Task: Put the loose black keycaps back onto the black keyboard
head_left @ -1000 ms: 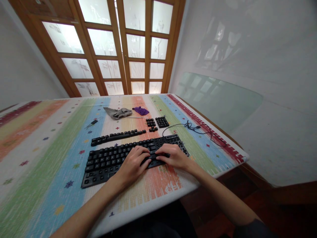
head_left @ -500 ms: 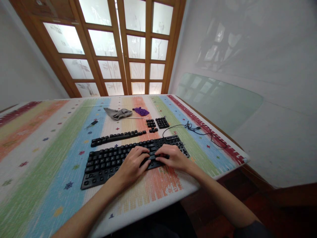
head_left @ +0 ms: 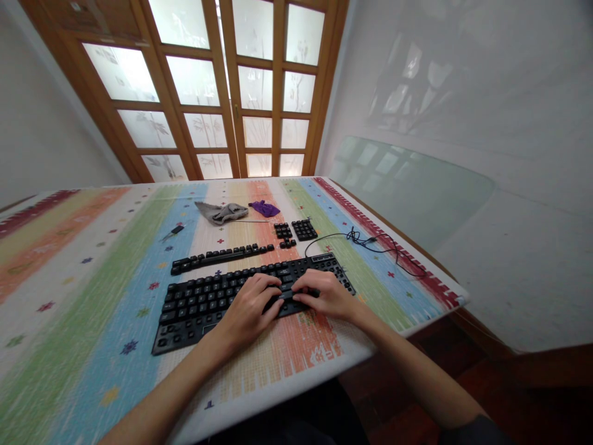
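A black keyboard (head_left: 194, 303) lies at a slant near the table's front edge, most of its main keys in place. Bare key posts show along its bottom row and right-hand block. Over its right part, my left hand (head_left: 254, 303) and my right hand (head_left: 324, 293) face each other, fingers curled. Between their fingertips is a wide dark keycap (head_left: 287, 295), gripped from both ends at the keyboard's surface. Whether it is seated is hidden by the fingers. Behind the keyboard lie a row of loose keycaps (head_left: 222, 254), a small keycap group (head_left: 282, 232) and a number-pad group (head_left: 304, 230).
A grey cloth (head_left: 222, 213), a purple cloth (head_left: 264, 208) and a thin rod (head_left: 254, 221) lie farther back. A small black brush-like tool (head_left: 176, 229) is at the left. The keyboard's cable (head_left: 370, 240) trails right across the striped tablecloth (head_left: 106, 309).
Both hands stay at nearly the same spot on the keyboard, with the keycap still between their fingertips. The keycap looks slightly tilted differently; nothing else has visibly moved.
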Demonstrator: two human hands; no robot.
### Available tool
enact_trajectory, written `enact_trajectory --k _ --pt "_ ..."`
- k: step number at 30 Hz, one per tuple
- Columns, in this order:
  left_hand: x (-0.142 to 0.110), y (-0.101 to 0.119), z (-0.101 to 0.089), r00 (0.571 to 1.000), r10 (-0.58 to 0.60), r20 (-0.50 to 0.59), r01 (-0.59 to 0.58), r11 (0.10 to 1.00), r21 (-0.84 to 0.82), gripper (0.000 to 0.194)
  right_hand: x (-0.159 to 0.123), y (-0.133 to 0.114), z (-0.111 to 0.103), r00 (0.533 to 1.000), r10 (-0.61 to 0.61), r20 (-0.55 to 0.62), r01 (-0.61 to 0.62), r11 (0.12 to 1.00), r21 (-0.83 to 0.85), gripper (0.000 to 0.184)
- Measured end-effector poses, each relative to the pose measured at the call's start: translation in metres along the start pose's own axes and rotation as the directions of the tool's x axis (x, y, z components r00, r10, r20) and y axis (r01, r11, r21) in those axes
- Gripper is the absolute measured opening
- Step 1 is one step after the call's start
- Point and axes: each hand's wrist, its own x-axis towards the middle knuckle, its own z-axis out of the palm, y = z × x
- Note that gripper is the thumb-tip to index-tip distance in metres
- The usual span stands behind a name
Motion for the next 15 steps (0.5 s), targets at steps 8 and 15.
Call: enact_trajectory --k 8,15 --pt "-0.0014 -0.0021 0.0035 1.000 -0.010 -0.001 0.010 1.000 0.015 0.010 -0.0010 0.0011 0.0023 1.000 -0.003 -0.011 0.003 1.000 -0.017 0.006" --pt "-0.0003 -0.0011 0.0018 1.000 -0.011 0.001 0.011 1.000 0.009 0.008 -0.0010 0.0005 0.0032 0.999 -0.036 -0.001 0.036 0.999 -0.037 0.006"
